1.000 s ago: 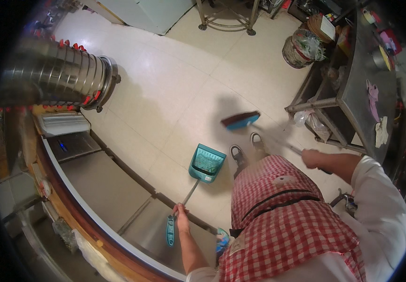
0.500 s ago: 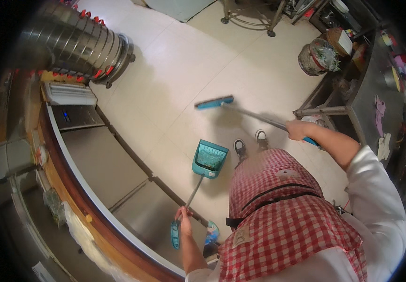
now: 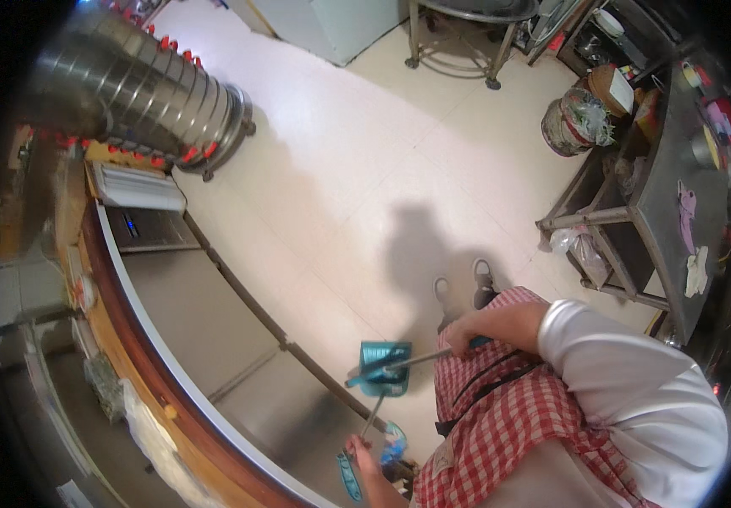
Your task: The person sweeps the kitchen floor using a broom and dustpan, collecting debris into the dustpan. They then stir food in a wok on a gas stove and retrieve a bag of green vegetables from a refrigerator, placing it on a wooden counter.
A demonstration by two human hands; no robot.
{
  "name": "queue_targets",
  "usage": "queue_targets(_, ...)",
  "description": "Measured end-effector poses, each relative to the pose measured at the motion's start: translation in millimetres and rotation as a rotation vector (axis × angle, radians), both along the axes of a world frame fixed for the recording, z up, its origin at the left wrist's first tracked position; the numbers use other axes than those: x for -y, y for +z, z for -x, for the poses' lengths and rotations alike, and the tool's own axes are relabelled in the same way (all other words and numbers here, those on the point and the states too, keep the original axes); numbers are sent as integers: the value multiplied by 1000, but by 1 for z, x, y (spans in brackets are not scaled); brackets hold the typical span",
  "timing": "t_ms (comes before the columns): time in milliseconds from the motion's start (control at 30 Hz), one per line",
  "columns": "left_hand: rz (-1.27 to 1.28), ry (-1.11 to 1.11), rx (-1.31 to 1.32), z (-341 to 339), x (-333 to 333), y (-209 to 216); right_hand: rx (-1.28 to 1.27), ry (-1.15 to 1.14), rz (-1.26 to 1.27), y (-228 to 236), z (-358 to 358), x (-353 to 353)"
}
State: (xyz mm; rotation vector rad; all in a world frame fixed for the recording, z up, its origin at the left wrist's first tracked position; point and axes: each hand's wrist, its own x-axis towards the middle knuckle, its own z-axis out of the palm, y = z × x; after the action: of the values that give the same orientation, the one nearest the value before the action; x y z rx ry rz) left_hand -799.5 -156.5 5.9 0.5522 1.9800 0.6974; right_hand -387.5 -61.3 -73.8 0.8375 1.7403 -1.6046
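Note:
My left hand (image 3: 363,458) is wrapped round the handle of a teal long-handled dustpan (image 3: 386,350), whose pan lies low in front of me. A teal grip hangs beside that hand. My right hand (image 3: 464,335) grips a broom with a grey pole and a blue grip. Its narrow blue broom head (image 3: 371,373) overlaps the pan and hides much of what lies inside. Whether the bristles touch the pan, I cannot tell. My shoes stand on the pale tiled floor (image 3: 340,254), just beyond the red checked apron (image 3: 509,406).
On the left are a steel-fronted counter (image 3: 187,313) and a wheeled stack of round metal steamers (image 3: 154,93). A metal table (image 3: 678,212) with lower shelves stands at right, beside a bin (image 3: 570,123) of greens. A wheeled round stand (image 3: 467,68) sits at the back.
The broom head has swept back from the open floor to over the dustpan. My right arm has drawn inward across the apron. The dustpan appears lower in view.

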Motion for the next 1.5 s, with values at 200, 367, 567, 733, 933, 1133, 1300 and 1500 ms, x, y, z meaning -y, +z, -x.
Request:
queue_targets(200, -70, -46, -7, -8, -30, 12, 155, -412, 81, 140, -142, -23)
queue_targets(367, -97, -124, 28, -60, -113, 18, 258, -1049, 107, 144, -240, -6)
queue_targets(567, -201, -153, 175, -166, -252, 16, 434, -1426, -61, 117, -343, -30)
queue_targets(733, -232, -200, 181, -249, -360, 33, 500, -1558, -99, 74, -450, -82)
queue_targets(933, -305, -227, 162, -311, -463, 52, 574, -1344, -103, -5, -514, -151)
queue_targets(1133, -250, -352, 58, -350, -581, 14, 497, -331, -447, -27, -451, -242)
queue_targets(1300, -213, -486, 58, -375, -680, -46, 599, -731, -296, 2, -356, -337)
queue_targets(1500, -168, -541, 119, -400, -771, -53, 325, -676, -130, -1, -286, -407)
